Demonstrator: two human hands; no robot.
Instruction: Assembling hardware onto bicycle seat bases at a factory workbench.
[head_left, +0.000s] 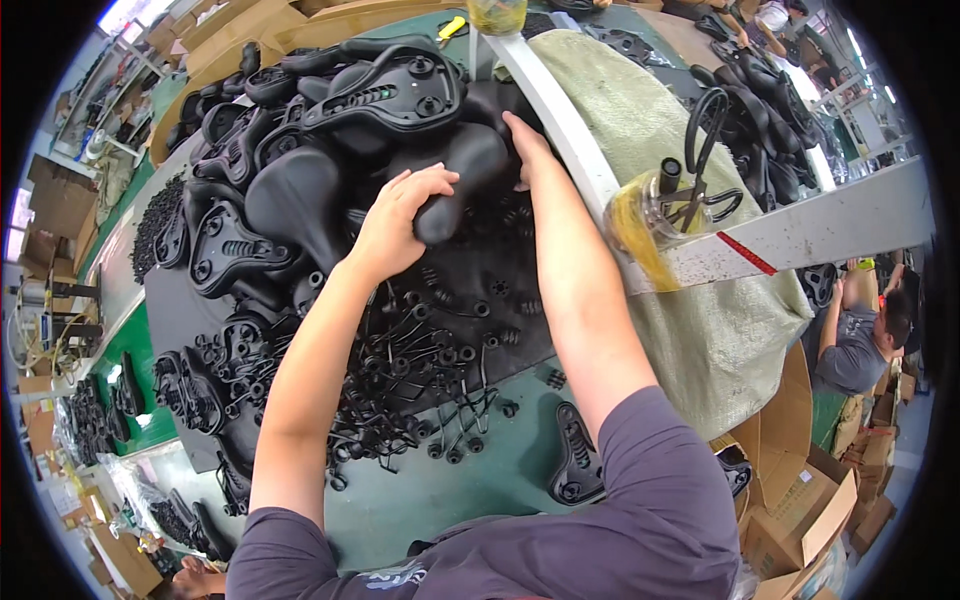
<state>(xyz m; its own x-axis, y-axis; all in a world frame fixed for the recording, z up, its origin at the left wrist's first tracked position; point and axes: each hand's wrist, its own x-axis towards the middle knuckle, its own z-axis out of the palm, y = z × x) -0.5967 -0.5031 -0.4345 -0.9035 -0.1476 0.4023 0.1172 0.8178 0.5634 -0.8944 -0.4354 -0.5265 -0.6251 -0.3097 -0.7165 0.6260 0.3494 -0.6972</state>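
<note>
Saddle [462, 180], black and smooth-skinned, sits between the person's two hands at the near side of a heap on the bench [400, 515], its narrow nose pointing down toward the wearer. The left hand [405, 212] is curled onto the nose end, fingers bent and their tips on the cover. The right hand [530, 152] stands at the opposite side, fingers fairly straight and thumb set apart; dark shapes merge behind it, so I cannot tell whether it grips or merely rests there.

Good handling here probably means even pressure from both sides, with finger pads rather than nails against the cover, since a soft skin like this may mark. A firm hold on the nose plus support under the broad end should keep the piece from twisting. The upturned saddle [385, 95] just beyond and the wide saddle [295, 195] at the left crowd the space, so raising it clear would be safer than dragging. The right forearm also needs care beside the white metal post [565, 135]. Loose black hardware [400, 365] lies nearer the wearer, and its hard ends could scratch the cover.
</note>
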